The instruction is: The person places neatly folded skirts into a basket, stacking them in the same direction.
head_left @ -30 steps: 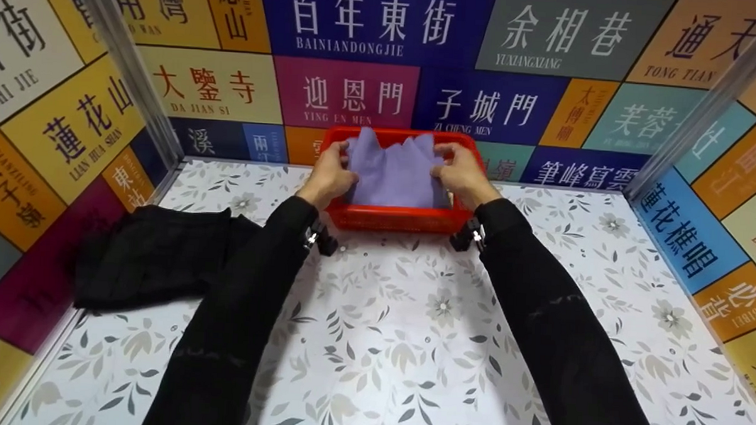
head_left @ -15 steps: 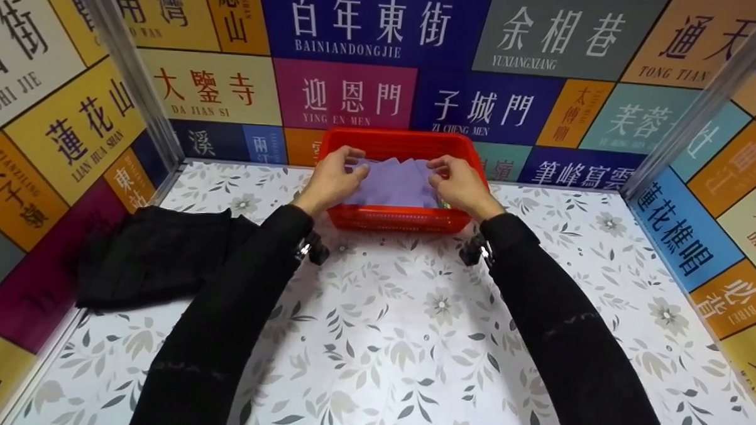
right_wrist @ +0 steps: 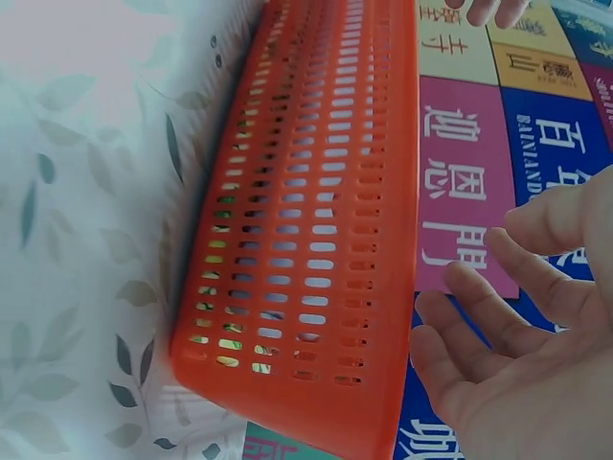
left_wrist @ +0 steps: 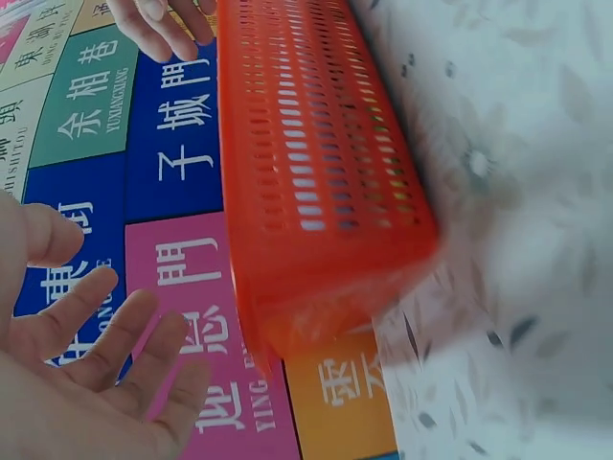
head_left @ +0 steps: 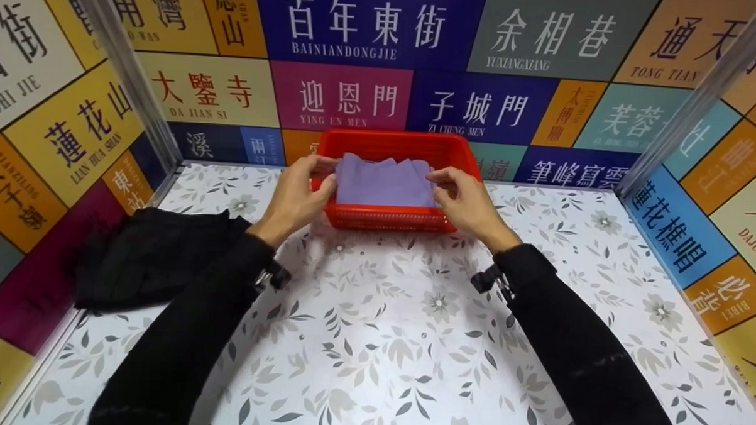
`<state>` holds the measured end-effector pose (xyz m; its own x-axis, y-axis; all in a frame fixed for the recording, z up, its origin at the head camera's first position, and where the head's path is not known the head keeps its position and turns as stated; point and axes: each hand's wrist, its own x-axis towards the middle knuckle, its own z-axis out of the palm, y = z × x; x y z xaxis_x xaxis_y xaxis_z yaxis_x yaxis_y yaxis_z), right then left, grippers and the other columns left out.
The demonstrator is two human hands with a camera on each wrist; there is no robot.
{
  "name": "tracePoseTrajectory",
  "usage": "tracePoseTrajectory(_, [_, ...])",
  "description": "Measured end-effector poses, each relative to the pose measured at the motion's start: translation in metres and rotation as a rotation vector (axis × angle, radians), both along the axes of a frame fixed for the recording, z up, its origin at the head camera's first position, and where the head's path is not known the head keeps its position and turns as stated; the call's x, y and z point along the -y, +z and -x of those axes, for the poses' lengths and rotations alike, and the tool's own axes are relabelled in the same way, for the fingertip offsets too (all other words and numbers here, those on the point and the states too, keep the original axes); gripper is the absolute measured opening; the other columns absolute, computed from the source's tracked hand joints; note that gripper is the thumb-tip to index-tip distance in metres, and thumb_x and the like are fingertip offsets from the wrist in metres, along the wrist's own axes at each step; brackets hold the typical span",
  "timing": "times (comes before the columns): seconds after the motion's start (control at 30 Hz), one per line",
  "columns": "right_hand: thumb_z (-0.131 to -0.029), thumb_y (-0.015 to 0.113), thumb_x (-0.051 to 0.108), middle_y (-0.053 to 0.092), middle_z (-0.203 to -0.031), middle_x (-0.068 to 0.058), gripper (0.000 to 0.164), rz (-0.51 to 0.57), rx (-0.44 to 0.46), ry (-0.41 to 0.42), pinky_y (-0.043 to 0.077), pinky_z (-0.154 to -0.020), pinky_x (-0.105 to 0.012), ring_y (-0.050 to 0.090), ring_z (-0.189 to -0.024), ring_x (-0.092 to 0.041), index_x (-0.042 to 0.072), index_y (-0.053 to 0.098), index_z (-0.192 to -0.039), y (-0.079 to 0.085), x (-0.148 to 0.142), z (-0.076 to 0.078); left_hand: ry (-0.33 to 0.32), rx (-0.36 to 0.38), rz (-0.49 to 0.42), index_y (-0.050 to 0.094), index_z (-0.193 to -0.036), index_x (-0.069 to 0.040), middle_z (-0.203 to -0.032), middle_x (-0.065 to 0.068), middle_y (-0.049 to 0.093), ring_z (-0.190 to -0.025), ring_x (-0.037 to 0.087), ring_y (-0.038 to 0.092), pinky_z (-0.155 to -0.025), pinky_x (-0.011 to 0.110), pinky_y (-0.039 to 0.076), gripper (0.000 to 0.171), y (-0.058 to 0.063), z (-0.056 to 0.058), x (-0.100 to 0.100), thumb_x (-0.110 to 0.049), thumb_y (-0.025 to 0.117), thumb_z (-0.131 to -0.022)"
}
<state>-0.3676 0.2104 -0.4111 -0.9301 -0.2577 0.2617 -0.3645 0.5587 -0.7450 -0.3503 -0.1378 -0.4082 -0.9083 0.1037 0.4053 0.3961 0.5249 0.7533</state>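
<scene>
Settling a purple cloth (head_left: 385, 184) into a red basket (head_left: 390, 221) looks like the step in hand, judging by how things lie. Cloth sits inside the basket, smooth toward the front, its far edge rising in uneven peaks. Left hand (head_left: 294, 196) at the left end of the basket: fingers spread and loosely bent, nothing in them. Right hand (head_left: 472, 206) by the cloth's right edge, fingers apart and gently curved, nothing gripped in the right wrist view — whether a fingertip brushes cloth, cannot tell. To do it well, I'd work both sides evenly, easing the peaks down with flat fingers rather than pinching, which could drag a corner up again. Light pressure advised: something yellow-green (right_wrist: 230, 345) shows through the slots low in the basket, and hard pushing may shift it. Withdraw straight up and outward, clear of the rim — a snagged finger could tug the basket.
</scene>
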Motion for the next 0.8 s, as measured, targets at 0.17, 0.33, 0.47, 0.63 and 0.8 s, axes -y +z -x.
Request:
tracePoseTrajectory(0.17, [-0.117, 0.064, 0.007, 0.075, -0.153, -0.019, 0.032, 0.007, -0.04, 0.023, 0.055, -0.128, -0.057, 0.069, -0.147, -0.04, 0.004, 0.075, -0.147, -0.005, -0.003, -0.015, 0.024, 0.023, -0.005, 0.073, -0.148, -0.002, -0.15, 0.02, 0.075, -0.14, 0.041, 0.07, -0.126, 0.054, 0.054, 0.036, -0.008, -0.016, 0.021, -0.016, 0.07, -0.114])
tracePoseTrajectory(0.33, [-0.116, 0.066, 0.007, 0.076, -0.149, -0.018, 0.03, -0.024, -0.091, 0.036, 0.056, -0.127, -0.058, 0.07, -0.146, -0.042, 0.005, 0.077, -0.144, -0.01, -0.005, -0.03, 0.06, 0.061, 0.047, 0.073, -0.149, -0.004, -0.153, 0.02, 0.074, -0.142, 0.043, 0.069, -0.127, 0.055, 0.054, 0.038, -0.016, -0.032, 0.046, -0.018, 0.07, -0.114])
tracePoseTrajectory(0.47, [-0.115, 0.068, 0.008, 0.078, -0.148, -0.016, 0.031, -0.042, -0.095, 0.047, 0.056, -0.127, -0.058, 0.071, -0.144, -0.039, 0.006, 0.077, -0.145, -0.013, -0.005, -0.044, 0.092, 0.075, 0.092, 0.072, -0.15, -0.003, -0.154, 0.023, 0.073, -0.142, 0.046, 0.069, -0.126, 0.059, 0.054, 0.039, -0.022, -0.043, 0.068, -0.019, 0.07, -0.115])
tracePoseTrajectory(0.63, [-0.114, 0.069, 0.007, 0.077, -0.144, -0.016, 0.03, -0.061, -0.104, 0.068, 0.061, -0.118, -0.054, 0.074, -0.134, -0.035, 0.005, 0.077, -0.143, -0.02, -0.004, -0.059, 0.155, 0.086, 0.146, 0.07, -0.152, 0.0, -0.154, 0.029, 0.07, -0.142, 0.051, 0.067, -0.125, 0.063, 0.052, 0.042, -0.034, -0.055, 0.098, -0.018, 0.07, -0.114])
tracePoseTrajectory(0.8, [-0.114, 0.071, 0.005, 0.078, -0.141, -0.013, 0.029, -0.049, -0.13, 0.084, 0.067, -0.107, -0.054, 0.076, -0.127, -0.032, 0.005, 0.078, -0.141, -0.025, -0.004, -0.072, 0.245, 0.161, 0.251, 0.064, -0.16, -0.002, -0.16, 0.036, 0.06, -0.148, 0.057, 0.057, -0.124, 0.076, 0.047, 0.052, -0.04, -0.067, 0.133, -0.026, 0.069, -0.114])
